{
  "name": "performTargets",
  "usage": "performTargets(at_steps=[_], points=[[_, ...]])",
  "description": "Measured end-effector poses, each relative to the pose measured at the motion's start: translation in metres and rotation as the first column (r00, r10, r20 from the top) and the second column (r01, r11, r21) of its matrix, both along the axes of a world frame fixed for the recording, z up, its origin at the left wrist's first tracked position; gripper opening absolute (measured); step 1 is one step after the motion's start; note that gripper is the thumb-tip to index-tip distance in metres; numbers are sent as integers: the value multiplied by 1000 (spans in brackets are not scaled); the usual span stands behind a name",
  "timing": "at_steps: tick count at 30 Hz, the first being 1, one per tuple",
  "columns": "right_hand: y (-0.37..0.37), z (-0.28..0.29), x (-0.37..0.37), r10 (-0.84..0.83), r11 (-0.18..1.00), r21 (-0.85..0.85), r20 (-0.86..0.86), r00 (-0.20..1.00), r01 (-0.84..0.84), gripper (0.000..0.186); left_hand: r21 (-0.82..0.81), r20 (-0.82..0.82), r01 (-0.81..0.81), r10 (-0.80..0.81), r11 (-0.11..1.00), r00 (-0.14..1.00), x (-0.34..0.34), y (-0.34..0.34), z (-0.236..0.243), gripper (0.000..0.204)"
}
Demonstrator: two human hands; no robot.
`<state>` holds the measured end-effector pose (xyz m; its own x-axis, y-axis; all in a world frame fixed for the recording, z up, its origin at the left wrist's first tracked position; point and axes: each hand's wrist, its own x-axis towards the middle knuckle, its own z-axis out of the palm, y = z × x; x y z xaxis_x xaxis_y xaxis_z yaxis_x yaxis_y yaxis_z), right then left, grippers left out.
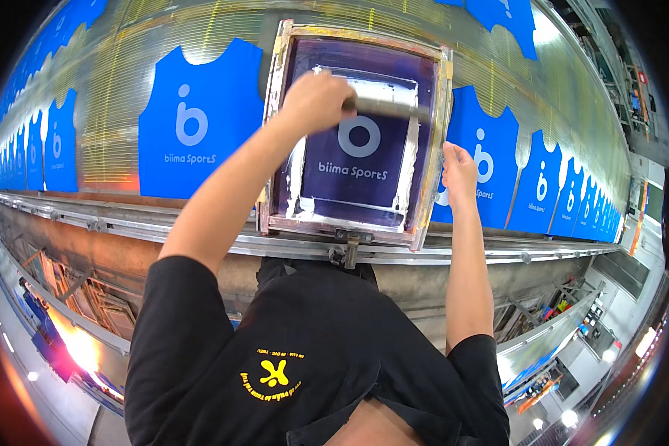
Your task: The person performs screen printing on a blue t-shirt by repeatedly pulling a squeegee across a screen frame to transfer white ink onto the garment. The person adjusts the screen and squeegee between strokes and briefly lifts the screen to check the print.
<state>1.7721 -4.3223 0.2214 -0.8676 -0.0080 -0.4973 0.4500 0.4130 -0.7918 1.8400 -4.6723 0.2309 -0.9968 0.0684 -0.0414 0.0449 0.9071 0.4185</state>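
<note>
My left hand (316, 100) is closed round one end of a squeegee (390, 108), which lies across the upper part of a screen printing frame (444, 89). White ink (379, 91) is spread on the mesh just beyond the squeegee, and more white streaks run down both sides. Below the blade, the mesh (327, 192) looks dark purple, with a pale round emblem and a line of lettering. My right hand (459, 171) has its fingers curled at the frame's right edge, seemingly gripping it. Whatever lies under the frame is hidden.
Blue cut garment panels (201, 123) with pale prints lie in a row on the long table (115, 119), left and right of the frame. A metal rail (126, 221) follows the table's near edge, and a clamp (351, 245) sits at the frame's near side.
</note>
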Motion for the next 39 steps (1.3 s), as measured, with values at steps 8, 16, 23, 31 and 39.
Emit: performTargets(at_steps=[8,16,23,31,39], points=[[1,-8,2,-34,999,-15,-154,987,33,39,-11,-115,-9,7,1000,993,232,105,-5,77],[-77,-13,50,-49,998,-64,-405,913,25,43,-60,-143,-94,84,994,986,270,35,12,63],[-245,-66,156,-75,983,-182,-339,938,13,41,-167,-138,-84,61,982,989,328,-142,58,44],[-342,-57,195,-47,999,-11,-328,943,46,52,-71,-154,330,-337,941,929,260,-275,66,23],[-340,-56,191,54,986,168,-313,948,-1,54,-202,-61,736,-758,646,649,151,-234,34,9]])
